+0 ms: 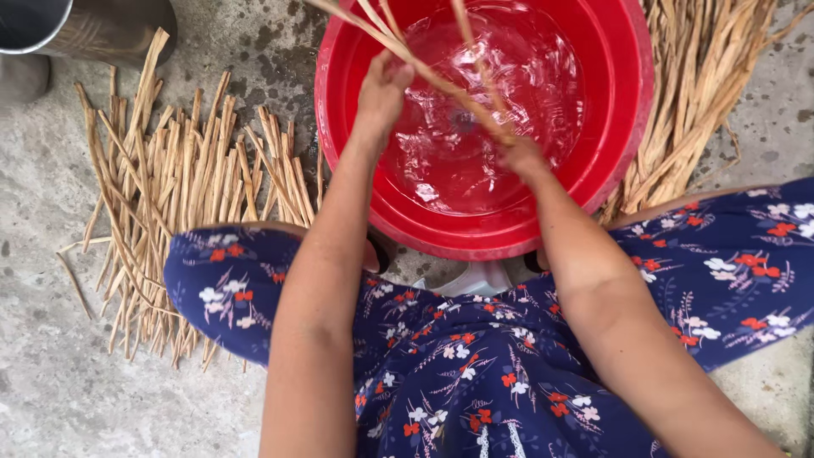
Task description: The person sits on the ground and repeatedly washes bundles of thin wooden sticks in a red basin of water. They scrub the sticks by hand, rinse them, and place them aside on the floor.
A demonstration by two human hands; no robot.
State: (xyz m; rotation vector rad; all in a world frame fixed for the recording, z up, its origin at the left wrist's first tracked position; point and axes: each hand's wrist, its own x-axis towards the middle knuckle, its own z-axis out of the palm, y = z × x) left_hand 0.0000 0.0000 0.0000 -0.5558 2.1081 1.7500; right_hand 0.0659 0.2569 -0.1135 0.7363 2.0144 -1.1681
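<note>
Over the red basin (610, 127) of water, a few long tan plant strips (441, 80) slant from eleven o'clock down toward the centre. They look light, thin and pliant, probably slick where wet, and seem best gripped near the ends, several together. The left hand (381, 89) is closed around them higher up; the right hand (519, 157) pinches their lower ends. Dry strips (178, 187) lie at nine o'clock, and a larger heap (704, 93) at two o'clock.
</note>
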